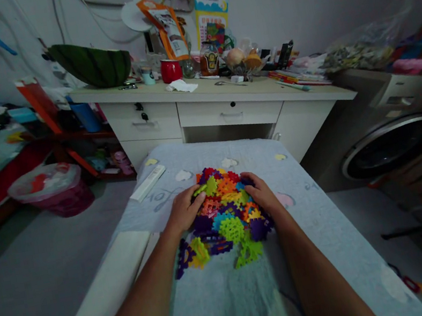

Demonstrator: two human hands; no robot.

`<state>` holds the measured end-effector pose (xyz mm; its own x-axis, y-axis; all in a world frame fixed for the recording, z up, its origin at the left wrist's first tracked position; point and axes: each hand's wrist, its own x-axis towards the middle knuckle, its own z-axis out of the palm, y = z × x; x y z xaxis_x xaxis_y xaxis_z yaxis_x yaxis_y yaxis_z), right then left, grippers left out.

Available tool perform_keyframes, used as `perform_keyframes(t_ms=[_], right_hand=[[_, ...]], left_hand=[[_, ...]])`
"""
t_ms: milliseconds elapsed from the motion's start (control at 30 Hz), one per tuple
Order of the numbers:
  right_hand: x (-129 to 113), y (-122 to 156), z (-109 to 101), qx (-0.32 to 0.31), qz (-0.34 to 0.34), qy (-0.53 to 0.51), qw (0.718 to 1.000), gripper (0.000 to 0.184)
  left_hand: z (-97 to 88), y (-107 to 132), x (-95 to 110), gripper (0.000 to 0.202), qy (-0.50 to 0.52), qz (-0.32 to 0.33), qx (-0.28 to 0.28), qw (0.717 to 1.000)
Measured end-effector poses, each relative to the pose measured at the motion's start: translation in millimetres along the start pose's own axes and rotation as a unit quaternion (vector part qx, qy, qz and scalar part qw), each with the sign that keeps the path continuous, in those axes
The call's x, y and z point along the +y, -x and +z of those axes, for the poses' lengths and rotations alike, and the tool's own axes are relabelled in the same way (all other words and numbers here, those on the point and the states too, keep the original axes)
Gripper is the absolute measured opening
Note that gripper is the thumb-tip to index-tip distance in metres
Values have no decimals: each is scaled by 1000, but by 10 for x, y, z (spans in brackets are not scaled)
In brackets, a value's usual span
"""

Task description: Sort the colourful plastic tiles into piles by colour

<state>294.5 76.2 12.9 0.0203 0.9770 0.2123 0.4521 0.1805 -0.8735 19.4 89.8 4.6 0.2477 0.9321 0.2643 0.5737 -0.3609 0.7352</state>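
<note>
Standing on the floor at left, a pink bin (55,199) is well apart from the work. Next comes a long white panel (98,303), along the near left side of the cloth-covered table (310,238), with a small white strip (148,184) farther back. The left hand (185,209) rests against the left side of a heap of toothed, bright-coloured pieces (225,204), thumb spread from the fingers; whether it pinches one cannot be told. The heap occupies the middle of the table, between the hands, several pieces lying at its near edge. The right hand (260,193) curves about the opposite side, thumb likewise apart; any grip is equally uncertain. At far right stands a washing machine (391,115). The step in hand appears to be gathering the heap; the next move would probably call for drawing in those near pieces.
</note>
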Motion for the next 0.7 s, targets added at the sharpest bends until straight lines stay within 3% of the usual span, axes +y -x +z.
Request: perform_keyframes(t_ms=[100,200,433,600,700], right_hand=[[-214,55,112,-60,-5,-82,995,46],[-308,67,130,-74,4,-164,984,40],[-102,2,-8,27,31,7,999,28],[-95,9,-100,-43,46,26,998,24],[-155,-89,-136,-21,31,-3,999,24]], left_hand=[[4,8,18,51,69,-8,15,997],[2,3,15,48,111,-26,63,991],[-18,-31,-14,42,94,-21,148,984],[-12,-55,-53,40,63,-30,145,987],[-1,-67,-73,39,54,-20,125,990]])
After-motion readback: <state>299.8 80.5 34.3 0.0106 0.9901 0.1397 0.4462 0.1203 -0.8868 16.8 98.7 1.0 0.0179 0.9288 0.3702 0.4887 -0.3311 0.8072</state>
